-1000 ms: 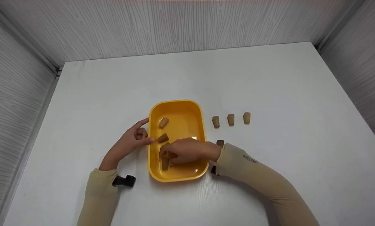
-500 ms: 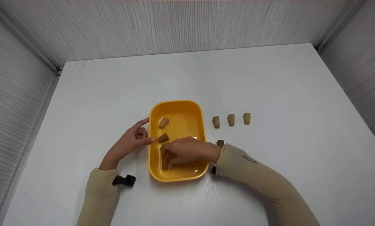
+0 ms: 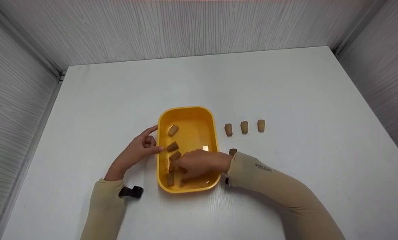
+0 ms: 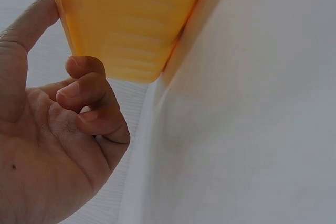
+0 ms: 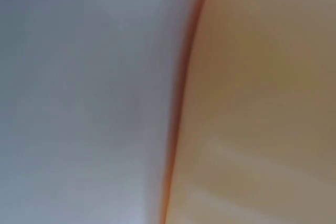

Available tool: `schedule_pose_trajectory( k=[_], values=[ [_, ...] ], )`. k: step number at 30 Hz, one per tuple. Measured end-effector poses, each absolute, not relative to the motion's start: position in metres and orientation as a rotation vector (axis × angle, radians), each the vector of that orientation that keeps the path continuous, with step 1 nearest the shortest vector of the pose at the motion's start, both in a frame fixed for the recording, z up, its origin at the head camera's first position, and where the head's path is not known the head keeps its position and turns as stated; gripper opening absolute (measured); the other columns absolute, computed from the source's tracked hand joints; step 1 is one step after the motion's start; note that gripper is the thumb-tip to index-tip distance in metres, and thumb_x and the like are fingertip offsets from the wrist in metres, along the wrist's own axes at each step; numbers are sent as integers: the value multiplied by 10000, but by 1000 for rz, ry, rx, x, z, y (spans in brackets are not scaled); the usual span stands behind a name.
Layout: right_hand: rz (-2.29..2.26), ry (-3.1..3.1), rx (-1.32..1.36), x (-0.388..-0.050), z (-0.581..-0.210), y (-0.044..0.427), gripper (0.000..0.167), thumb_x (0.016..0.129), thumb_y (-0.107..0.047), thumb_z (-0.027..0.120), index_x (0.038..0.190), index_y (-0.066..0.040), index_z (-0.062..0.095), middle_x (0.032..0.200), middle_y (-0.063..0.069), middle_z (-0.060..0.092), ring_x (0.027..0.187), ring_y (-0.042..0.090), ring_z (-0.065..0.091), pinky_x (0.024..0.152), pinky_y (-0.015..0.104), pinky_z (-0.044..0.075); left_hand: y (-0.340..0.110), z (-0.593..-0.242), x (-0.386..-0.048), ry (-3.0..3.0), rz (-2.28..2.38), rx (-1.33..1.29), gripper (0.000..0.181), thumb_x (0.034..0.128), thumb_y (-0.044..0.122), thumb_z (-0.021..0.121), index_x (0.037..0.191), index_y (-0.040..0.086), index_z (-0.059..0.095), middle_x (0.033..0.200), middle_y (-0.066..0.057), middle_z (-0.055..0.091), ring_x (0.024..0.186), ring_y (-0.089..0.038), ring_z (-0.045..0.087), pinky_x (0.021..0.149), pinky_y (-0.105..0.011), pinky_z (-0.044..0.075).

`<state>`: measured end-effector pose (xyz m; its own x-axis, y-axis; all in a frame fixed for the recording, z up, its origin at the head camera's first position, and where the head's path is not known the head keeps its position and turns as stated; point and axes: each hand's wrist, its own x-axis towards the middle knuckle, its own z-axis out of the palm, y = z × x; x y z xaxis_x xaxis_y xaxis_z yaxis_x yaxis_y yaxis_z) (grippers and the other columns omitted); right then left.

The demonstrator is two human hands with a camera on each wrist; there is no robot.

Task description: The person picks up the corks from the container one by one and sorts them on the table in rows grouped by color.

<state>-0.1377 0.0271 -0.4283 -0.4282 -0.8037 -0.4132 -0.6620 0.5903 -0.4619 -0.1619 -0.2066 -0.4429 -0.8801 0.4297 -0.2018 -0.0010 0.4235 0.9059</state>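
My left hand [image 3: 137,150] holds the left side of a yellow plastic tray [image 3: 214,128], thumb over the rim and index finger stretched along the outer wall. In the left wrist view the thumb meets the rim while the other fingers curl beside the wall. Inside the tray, my right hand [image 3: 197,163] reaches down with thumb and fingers spread apart. Near its fingertips lies a tapered cork stopper [image 3: 170,179]. Further up the tray's left side lie a cork [image 3: 175,155], a darker cork [image 3: 173,146] and a paler cork [image 3: 173,130]. The right fingertips are partly hidden.
Right of the tray, a row holds a cork [image 3: 228,129], a second cork [image 3: 244,127] and a third cork [image 3: 261,125]. A dark cork [image 3: 232,152] is partly covered by the right sleeve. Everything stands on a white table [image 3: 285,90] with panelled walls behind and beside it.
The lowest cork in the tray has shifted left and slightly nearer me. My right thumb and fingers have spread away from it. The left hand stays put.
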Motion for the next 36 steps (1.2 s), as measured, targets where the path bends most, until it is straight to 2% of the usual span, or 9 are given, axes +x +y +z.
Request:
schedule_pose_trajectory(
  k=[5, 12, 18, 28, 36],
  values=[
    [-335, 2140, -1147, -138, -430, 28, 409, 910, -364, 660, 1309, -308, 584, 823, -67, 594, 751, 106, 542, 714, 235, 438, -206, -443, -162, 2275, 1452, 362, 749, 867, 233, 724, 1492, 113, 329, 789, 0, 467, 670, -80, 410, 637, -204, 365],
    [-288, 2145, -1197, -138, -429, 28, 351, 918, -330, 656, 1261, -294, 596, 746, -46, 527, 698, 112, 501, 646, 232, 392, -207, -441, -163, 2290, 1447, 370, 739, 867, 238, 723, 1489, 129, 339, 793, -5, 468, 680, -87, 412, 649, -213, 360],
    [-310, 2142, -1204, -138, -429, 27, 306, 942, -317, 622, 1246, -304, 594, 754, -50, 540, 705, 109, 512, 660, 234, 400, -207, -441, -162, 2278, 1458, 373, 744, 867, 224, 721, 1492, 119, 331, 793, -3, 471, 684, -84, 418, 659, -215, 365],
    [-347, 2212, -1228, -146, -418, 35, 338, 942, -278, 620, 1277, -276, 580, 790, -42, 543, 705, 112, 491, 654, 232, 385, -206, -441, -162, 2269, 1454, 364, 746, 871, 229, 718, 1496, 122, 326, 789, -4, 468, 666, -83, 409, 637, -212, 360],
    [-410, 2255, -1222, -151, -400, 49, 390, 924, -280, 653, 1306, -262, 570, 743, -17, 510, 664, 113, 453, 619, 225, 345, -207, -443, -161, 2269, 1456, 360, 749, 871, 235, 718, 1497, 120, 323, 779, -6, 464, 660, -81, 406, 635, -210, 358]
  ],
)
